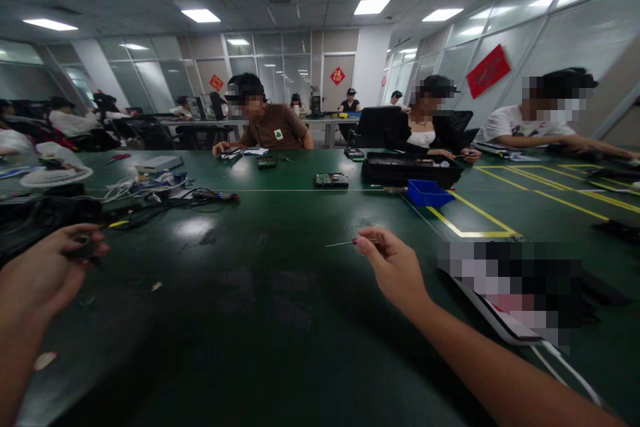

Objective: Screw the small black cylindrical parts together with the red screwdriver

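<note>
My right hand (pixel 393 263) is closed round the handle of a thin screwdriver (pixel 341 243). Its metal shaft points left over the green tabletop (pixel 240 347). At the left, my left hand (pixel 47 273) is curled around a small dark object (pixel 84 248), too blurred to name. Beyond that hand lies a tangle of black cables (pixel 200 199). Farther off, past my right hand, a hard drive (pixel 331 180) rests on the table.
A blue bin (pixel 429 193) stands before a black tray (pixel 413 170). To the right lies a pixelated device (pixel 505 320) with a white cable. White cables (pixel 125 188) and a grey box (pixel 159 163) are at the far left. Several people sit across the table.
</note>
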Motion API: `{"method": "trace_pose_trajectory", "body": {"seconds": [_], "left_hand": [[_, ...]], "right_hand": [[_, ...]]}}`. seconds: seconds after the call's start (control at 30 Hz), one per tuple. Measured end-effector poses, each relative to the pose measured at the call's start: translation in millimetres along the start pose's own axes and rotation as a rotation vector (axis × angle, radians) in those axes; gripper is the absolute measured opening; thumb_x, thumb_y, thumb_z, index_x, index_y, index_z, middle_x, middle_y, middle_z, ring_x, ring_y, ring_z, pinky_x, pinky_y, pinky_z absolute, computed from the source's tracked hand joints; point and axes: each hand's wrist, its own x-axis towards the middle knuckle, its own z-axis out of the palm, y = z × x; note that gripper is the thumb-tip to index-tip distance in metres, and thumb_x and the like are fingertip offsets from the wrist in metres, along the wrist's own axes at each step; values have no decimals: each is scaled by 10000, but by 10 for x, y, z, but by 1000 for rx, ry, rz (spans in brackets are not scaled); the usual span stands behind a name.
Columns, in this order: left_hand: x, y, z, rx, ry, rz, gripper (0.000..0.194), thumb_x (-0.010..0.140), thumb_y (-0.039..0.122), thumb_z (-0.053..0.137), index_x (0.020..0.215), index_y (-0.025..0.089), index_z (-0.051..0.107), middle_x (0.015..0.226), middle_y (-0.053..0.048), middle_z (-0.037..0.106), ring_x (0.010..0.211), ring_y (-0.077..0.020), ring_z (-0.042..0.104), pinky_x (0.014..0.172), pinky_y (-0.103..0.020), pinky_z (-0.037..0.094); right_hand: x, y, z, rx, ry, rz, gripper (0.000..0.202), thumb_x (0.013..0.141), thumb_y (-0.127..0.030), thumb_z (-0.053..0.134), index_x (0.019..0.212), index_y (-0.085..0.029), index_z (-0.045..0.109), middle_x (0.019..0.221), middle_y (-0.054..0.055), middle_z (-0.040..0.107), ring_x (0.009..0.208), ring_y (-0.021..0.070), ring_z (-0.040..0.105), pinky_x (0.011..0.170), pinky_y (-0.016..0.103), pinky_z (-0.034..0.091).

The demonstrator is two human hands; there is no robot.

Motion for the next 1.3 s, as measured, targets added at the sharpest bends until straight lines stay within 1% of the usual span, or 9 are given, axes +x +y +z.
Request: {"method": "trace_pose_trajectory", "body": {"seconds": [0.07,0.23,0.37,0.57,0.7,0.87,0.97,1.07,1.3], "left_hand": [[-71,61,316,-181,-110,-78,154,756,72,504,870,173,525,763,51,533,775,-96,492,704,-203,409],[-429,227,1148,-282,-433,-23,199,703,110,469,865,172,565,758,6,519,730,-141,485,681,-264,408],[-718,247,1744,-197,-667,47,226,711,105,454,890,140,588,812,-8,551,737,-141,513,706,-286,392],[-1169,220,2409,72,-841,196,231,792,164,455,953,166,621,846,-38,603,806,-187,547,747,-322,400],[-1370,101,2578,155,-903,304,250,842,181,432,1008,187,618,949,-41,626,901,-199,563,801,-325,414],[-1400,-175,2575,235,-931,427,464,728,40,541,1170,182,537,1112,-59,608,994,-194,570,878,-311,429],[-1351,-286,2550,253,-909,454,359,810,46,542,1141,186,560,1111,-56,620,1005,-192,579,887,-315,439],[-1320,-292,2535,229,-899,485,298,833,88,625,1103,213,617,1115,-29,646,1038,-196,589,925,-323,438],[-1326,-226,2517,175,-888,530,356,821,48,669,1128,228,659,1165,-20,663,1115,-193,595,1000,-329,428]], "right_hand": [[-5,-17,-3,-10,-22,-5,337,882,-514,646,1029,-216,703,830,47,734,763,226,686,676,354,519],[-9,-45,0,-32,-75,-9,308,891,-507,636,983,-223,712,791,26,717,715,206,663,631,328,493],[2,-38,-15,-40,-85,-6,305,905,-516,617,927,-225,706,781,21,710,716,203,660,653,333,494],[7,-25,-40,-56,-68,-12,333,913,-531,599,863,-215,693,723,17,684,671,194,636,635,325,468],[5,-39,-39,-63,-72,-27,349,915,-528,593,799,-208,671,686,10,655,631,177,599,606,310,437],[-11,-76,-37,-36,-67,-19,312,919,-488,594,813,-206,675,684,12,663,625,172,605,596,303,448],[-32,-93,-31,104,-56,3,281,915,-469,601,935,-205,692,759,31,713,694,188,666,668,324,520],[-47,-98,-24,187,-43,17,291,903,-462,623,1019,-204,693,832,51,742,776,203,705,743,354,563],[-35,-85,-4,182,-38,17,281,893,-460,642,990,-202,696,847,63,749,796,208,719,755,369,586]]}}
